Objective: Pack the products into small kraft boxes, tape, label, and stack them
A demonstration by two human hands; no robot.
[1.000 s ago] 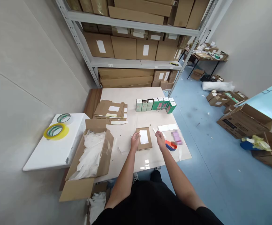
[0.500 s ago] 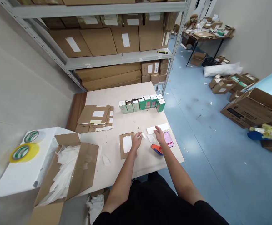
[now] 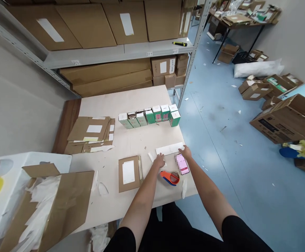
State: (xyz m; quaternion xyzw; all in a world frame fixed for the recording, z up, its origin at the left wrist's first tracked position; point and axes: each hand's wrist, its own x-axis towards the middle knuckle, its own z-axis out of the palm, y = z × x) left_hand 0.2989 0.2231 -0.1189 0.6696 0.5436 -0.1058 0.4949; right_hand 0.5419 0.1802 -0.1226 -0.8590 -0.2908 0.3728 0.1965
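Note:
A long flat white piece (image 3: 169, 149), like a slim box or folded card, lies on the table in front of me. My right hand (image 3: 185, 153) is closed at its right end. Just below its left end, my left hand (image 3: 159, 160) reaches down to the tabletop, fingers somewhat apart. A thin whitish scrap (image 3: 150, 157) lies left of those fingers. Nearer me is an orange and blue tool (image 3: 170, 177), apparently a hand tape dispenser. A phone (image 3: 182, 164) with a pink screen lies beside my right wrist. Left of my forearm rests a brown cardboard mailer (image 3: 128, 173) with a white label.
Small green and white boxes (image 3: 149, 116) stand in a row farther back. Flattened cardboard pieces (image 3: 90, 133) are stacked at left. An open carton (image 3: 70, 199) of white plastic bags stands front left. Behind the table (image 3: 131, 94) rises a shelf rack (image 3: 107, 56) of cartons.
Both hands have moved: the right to the white piece's right end, the left down to the table near its left end, away from the plastic scrap. The camera view has shifted closer.

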